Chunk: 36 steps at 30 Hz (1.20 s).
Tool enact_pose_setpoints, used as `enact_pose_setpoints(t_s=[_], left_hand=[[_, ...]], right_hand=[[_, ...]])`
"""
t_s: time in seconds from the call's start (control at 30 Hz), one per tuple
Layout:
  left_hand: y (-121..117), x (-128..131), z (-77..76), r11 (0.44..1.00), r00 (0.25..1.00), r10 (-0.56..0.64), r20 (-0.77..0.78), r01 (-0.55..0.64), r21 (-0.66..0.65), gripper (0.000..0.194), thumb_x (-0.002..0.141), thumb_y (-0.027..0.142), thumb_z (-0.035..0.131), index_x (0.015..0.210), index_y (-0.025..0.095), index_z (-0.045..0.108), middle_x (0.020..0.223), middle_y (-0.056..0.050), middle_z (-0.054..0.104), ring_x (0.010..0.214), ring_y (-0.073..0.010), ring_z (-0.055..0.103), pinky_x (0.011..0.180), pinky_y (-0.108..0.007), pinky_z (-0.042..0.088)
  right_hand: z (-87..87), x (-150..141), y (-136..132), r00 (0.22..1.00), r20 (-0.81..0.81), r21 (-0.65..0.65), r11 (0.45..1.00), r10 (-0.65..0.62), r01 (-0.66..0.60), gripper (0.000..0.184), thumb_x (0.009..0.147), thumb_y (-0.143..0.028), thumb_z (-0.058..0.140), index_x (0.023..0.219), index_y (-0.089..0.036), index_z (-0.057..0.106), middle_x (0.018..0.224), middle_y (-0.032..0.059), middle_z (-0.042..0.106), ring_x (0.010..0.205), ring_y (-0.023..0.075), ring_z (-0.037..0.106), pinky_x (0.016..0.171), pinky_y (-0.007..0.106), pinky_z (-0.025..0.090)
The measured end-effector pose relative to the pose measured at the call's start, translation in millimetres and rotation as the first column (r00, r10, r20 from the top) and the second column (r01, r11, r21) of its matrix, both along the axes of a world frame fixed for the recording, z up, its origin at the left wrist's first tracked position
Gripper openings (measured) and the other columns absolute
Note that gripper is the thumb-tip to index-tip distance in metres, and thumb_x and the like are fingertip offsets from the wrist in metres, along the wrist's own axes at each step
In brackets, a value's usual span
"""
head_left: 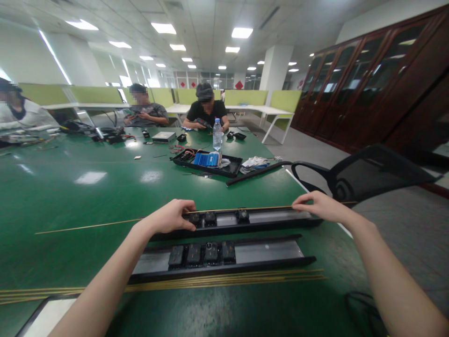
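From my remote station I log the right hand [317, 206], right of centre, fingertips pinched nearly closed on a thin gold-coloured rod [266, 208] along the farther black rail [252, 226], mid-frame. Left hand [171, 216], left of centre: half-curled at that rail, hold on the rod uncertain.

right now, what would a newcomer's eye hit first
The bare left hand and bare right hand are at a long thin golden rod along the farther black-sided metal channel. Nearer, four square black blocks sit in a row in a similar channel. Beyond, on the green table, a blue ribbed block lies in a shallow black tray.
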<state>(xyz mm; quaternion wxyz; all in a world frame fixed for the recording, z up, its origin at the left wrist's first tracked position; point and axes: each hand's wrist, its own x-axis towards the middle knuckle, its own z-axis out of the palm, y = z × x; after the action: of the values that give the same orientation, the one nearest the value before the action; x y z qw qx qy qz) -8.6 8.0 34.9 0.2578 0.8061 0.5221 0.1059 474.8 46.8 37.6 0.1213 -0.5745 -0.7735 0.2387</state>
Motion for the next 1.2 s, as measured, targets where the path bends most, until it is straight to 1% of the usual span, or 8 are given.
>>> enact_pose_setpoints(t_s=[0.43,0.63,0.73,0.83,0.93,1.0,1.1,1.2], left_hand=[[1,0,-1.5,1.000,1.000,-0.001,0.002,0.001,-0.006,0.036,0.065,0.046,0.074,0.089,0.021,0.062,0.090,0.000,0.070,0.084,-0.0221,0.063,0.073,-0.027,0.045],[2,0,-2.0,1.000,1.000,-0.007,-0.002,0.007,0.011,0.037,0.064,0.046,0.074,0.089,0.021,0.063,0.092,-0.001,0.070,0.085,-0.0223,0.063,0.074,-0.028,0.045],[2,-1,-2.7,1.000,1.000,-0.007,-0.003,0.007,0.010,0.037,0.064,0.047,0.074,0.089,0.021,0.063,0.091,-0.001,0.070,0.086,-0.0224,0.063,0.075,-0.028,0.045],[2,0,-2.3,1.000,1.000,-0.007,-0.005,0.007,0.006,0.037,0.065,0.047,0.074,0.088,0.021,0.062,0.091,-0.001,0.070,0.086,-0.0224,0.063,0.075,-0.028,0.046],[2,0,-1.1,1.000,1.000,-0.008,0.000,0.008,0.000,0.036,0.065,0.046,0.074,0.088,0.021,0.062,0.091,-0.001,0.070,0.086,-0.0221,0.063,0.074,-0.028,0.045],[1,1,-0.7,1.000,1.000,-0.007,0.006,0.007,-0.008,0.036,0.066,0.046,0.074,0.089,0.021,0.062,0.090,0.000,0.070,0.085,-0.0217,0.063,0.074,-0.027,0.045],[1,1,-1.1,1.000,1.000,-0.002,0.006,0.002,-0.015,0.036,0.066,0.046,0.074,0.089,0.021,0.062,0.091,0.000,0.070,0.085,-0.0216,0.063,0.074,-0.027,0.046],[1,1,-2.0,1.000,1.000,-0.002,0.002,0.002,-0.018,0.036,0.066,0.046,0.074,0.089,0.021,0.062,0.091,0.000,0.071,0.084,-0.0216,0.064,0.075,-0.028,0.046]], right_hand=[[0.0,23,0,0.998,0.009,0.016,0.998,-0.068,0.068,0.037,0.078,-0.053,0.065,0.088,-0.020,0.079,0.094,0.0067,0.078,0.089,0.0291,0.069,0.083,0.036,0.051],[3.0,28,0,0.994,-0.044,0.053,0.993,-0.100,0.102,0.039,0.077,-0.054,0.067,0.090,-0.020,0.080,0.098,0.0089,0.078,0.096,0.0322,0.069,0.090,0.040,0.051],[0.5,5,0,0.994,-0.097,0.148,0.987,-0.046,0.060,0.039,0.081,-0.053,0.064,0.097,-0.021,0.079,0.105,0.0080,0.076,0.101,0.0318,0.068,0.096,0.042,0.049],[-7.8,-42,-6,0.981,-0.175,0.231,0.972,0.083,-0.041,0.036,0.089,-0.048,0.057,0.110,-0.025,0.075,0.112,0.0054,0.074,0.106,0.0279,0.066,0.096,0.041,0.050],[-21.4,-92,-15,0.949,-0.193,0.345,0.923,0.249,-0.171,0.029,0.095,-0.039,0.052,0.111,-0.027,0.073,0.108,0.0042,0.075,0.099,0.0235,0.067,0.090,0.038,0.052],[-31.6,-115,-19,0.937,-0.176,0.403,0.890,0.303,-0.212,0.025,0.096,-0.033,0.053,0.108,-0.028,0.073,0.106,0.0033,0.075,0.095,0.0214,0.067,0.087,0.036,0.051],[-44.3,-132,-23,0.933,-0.164,0.488,0.849,0.319,-0.205,0.020,0.095,-0.027,0.056,0.103,-0.027,0.073,0.099,0.0031,0.075,0.091,0.0207,0.066,0.084,0.036,0.050],[-50.6,-135,-23,0.933,-0.162,0.552,0.813,0.320,-0.183,0.018,0.094,-0.024,0.056,0.102,-0.026,0.073,0.095,0.0033,0.075,0.088,0.0207,0.065,0.082,0.037,0.049]])
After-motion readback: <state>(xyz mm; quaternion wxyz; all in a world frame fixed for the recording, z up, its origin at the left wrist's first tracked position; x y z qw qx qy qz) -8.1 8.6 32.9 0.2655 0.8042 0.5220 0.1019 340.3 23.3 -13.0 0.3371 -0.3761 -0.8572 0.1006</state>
